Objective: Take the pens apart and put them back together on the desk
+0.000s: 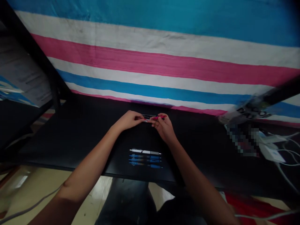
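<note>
Near the back of the black table, my right hand (163, 125) holds a pink-red pen (161, 117) between its fingers. Just to its left, my left hand (130, 120) is pinched at the left end of a thin pen-like piece (147, 120) that reaches across to the right fingers. Behind the hands lie dark pens (150, 115), partly hidden by the fingers. Closer to the front edge, a white pen (145, 152) lies crosswise, with several blue pens (145, 157) in a row below it.
A striped cloth (150, 65) hangs behind the black table (77, 134). At the right are a clear plastic bag (243, 111), a white power strip (270, 150) and tangled white cables. Papers (25, 72) stand on the left, and red material (250, 207) lies below the table at the right.
</note>
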Demonstrator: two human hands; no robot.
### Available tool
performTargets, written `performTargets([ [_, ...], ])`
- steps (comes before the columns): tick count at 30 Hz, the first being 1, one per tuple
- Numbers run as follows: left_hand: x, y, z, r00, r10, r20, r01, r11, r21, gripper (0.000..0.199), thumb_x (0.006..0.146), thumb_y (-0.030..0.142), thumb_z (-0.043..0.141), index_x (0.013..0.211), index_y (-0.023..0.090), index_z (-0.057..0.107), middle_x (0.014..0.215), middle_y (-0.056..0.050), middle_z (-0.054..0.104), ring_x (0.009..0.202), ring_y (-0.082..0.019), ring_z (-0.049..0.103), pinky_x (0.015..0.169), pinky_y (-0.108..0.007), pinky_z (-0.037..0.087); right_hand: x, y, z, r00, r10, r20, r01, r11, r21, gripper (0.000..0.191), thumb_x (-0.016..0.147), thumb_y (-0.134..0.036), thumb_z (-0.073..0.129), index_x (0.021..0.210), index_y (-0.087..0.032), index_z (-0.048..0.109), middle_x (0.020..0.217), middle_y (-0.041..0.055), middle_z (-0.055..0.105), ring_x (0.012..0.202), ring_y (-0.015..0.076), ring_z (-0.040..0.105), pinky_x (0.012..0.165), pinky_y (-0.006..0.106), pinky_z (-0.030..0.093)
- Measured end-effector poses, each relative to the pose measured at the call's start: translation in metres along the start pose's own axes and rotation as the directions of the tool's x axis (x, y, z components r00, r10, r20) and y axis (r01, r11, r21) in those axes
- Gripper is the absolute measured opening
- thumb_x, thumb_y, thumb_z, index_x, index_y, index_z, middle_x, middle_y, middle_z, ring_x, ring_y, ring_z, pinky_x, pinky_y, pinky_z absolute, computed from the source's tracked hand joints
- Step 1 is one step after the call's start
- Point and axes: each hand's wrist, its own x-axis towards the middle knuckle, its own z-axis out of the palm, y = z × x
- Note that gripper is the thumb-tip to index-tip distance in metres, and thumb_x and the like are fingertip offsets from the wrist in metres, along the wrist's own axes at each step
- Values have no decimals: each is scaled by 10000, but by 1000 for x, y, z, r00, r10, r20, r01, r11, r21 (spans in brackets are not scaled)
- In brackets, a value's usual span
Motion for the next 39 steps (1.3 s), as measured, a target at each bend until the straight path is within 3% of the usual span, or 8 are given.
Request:
performTargets([
  [24, 0, -1, -2, 1000, 1, 10, -2, 998, 58, 219, 924, 314, 642, 1017, 185, 793, 869, -43, 767, 745, -157, 647, 691, -252, 415, 0, 3, 0, 999, -32, -4, 32, 998, -45, 323, 910, -420, 707, 1029, -258, 454, 922, 25, 762, 799, 199, 776, 639, 269, 541],
  [39, 0, 1, -3, 995, -93, 29, 92, 996, 17, 259, 922, 349, 627, 1013, 184, 805, 789, -43, 757, 688, -154, 634, 624, -250, 395, -3, -3, 4, 991, -131, 15, 131, 976, -175, 277, 923, -433, 693, 1021, -253, 507, 987, 37, 758, 770, 171, 758, 671, 285, 550],
])
